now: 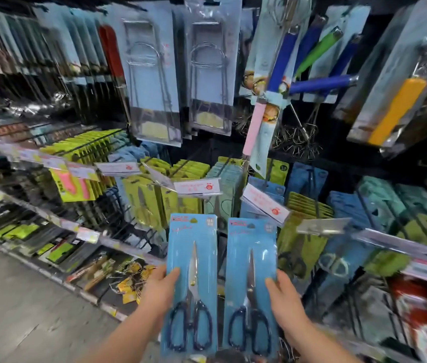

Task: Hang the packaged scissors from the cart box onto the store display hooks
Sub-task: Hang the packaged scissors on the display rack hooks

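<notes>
Two blue-carded packs of scissors, held upright and side by side just below the white price tag (198, 187) at mid-display, both in the hands, neither on a hook. Directly beneath the tag, the left pack (192, 258), pinched at its left edge by the left hand (158, 289) — thumb across the front of the card, fingers hidden behind. Below and right of the tag, the right pack (253, 260), just beside the first with a narrow gap between, pinched at its right edge by the right hand (283, 297), thumb likewise on the front. Dark-handled scissors in each, blades pointing up toward the tag.

Behind and left of the tag, yellow-green packs (139, 203) hanging in rows; farther up-left, black hooks (86, 145) running over more of them. Right of the tag, blue packs (306, 179). Well above the tag, clear packs of wire tongs (152, 82); above and right — blue-handled whisks (280, 61), tilted. Far below-left of the tag, grey floor (18, 297).
</notes>
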### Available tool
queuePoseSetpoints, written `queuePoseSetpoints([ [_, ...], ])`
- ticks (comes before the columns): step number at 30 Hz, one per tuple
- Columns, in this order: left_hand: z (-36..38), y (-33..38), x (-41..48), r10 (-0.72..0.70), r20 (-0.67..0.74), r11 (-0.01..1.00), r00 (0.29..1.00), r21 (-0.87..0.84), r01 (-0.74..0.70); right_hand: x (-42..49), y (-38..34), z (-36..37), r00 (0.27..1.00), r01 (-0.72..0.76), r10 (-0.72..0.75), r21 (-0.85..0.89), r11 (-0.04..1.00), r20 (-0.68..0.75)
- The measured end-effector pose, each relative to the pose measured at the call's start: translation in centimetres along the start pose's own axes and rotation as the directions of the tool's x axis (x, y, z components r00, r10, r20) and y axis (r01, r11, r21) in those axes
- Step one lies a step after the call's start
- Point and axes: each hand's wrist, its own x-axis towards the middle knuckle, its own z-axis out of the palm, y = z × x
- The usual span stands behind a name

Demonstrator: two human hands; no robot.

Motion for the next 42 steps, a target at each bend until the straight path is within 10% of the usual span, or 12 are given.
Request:
queuePoseSetpoints([
  [42,-0.7,-0.5,7.1,0.055,0.293,0.998,0.955,-0.023,-0.050,1.3,-0.4,5.3,0.877,0.032,-0.040,-0.026,0.999,-0.479],
])
